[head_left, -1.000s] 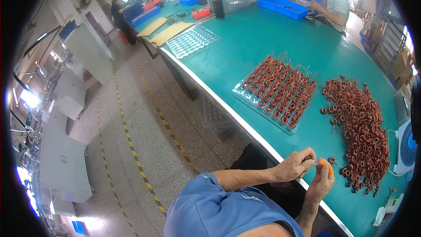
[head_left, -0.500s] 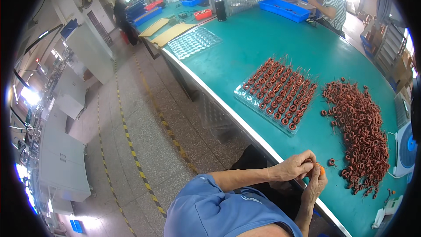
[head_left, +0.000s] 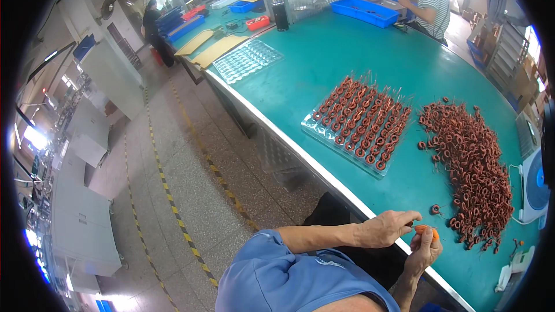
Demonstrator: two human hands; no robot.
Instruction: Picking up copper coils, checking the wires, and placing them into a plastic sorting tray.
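Observation:
Over the near table edge, my left hand [head_left: 381, 230] has thumb and forefinger closed around a small dark reddish piece [head_left: 409, 225], which looks like one of the ring coils. Just right of it, my right hand [head_left: 424, 252] is closed, with orange coverings [head_left: 435, 234] at its fingertips; what it pinches, if anything, is hidden. A single copper-red ring coil [head_left: 435, 210] lies on the table beyond my hands. To the right spreads a large heap of such coils [head_left: 471, 167] with wire leads. Further off, a clear plastic tray [head_left: 315, 129] holds rows of coils, leads up.
The green table [head_left: 277, 98] has a pale front edge. A clear tray [head_left: 245, 60], yellow boards [head_left: 217, 51], a dark bottle [head_left: 280, 14] and a blue bin [head_left: 364, 11] stand farther back. A round blue device [head_left: 536, 188] is at right. A person [head_left: 432, 8] sits across.
My hands have drawn slightly apart and moved a little right. The left forefinger is straighter, and more orange shows at the right fingertips. The whole view has shifted slightly.

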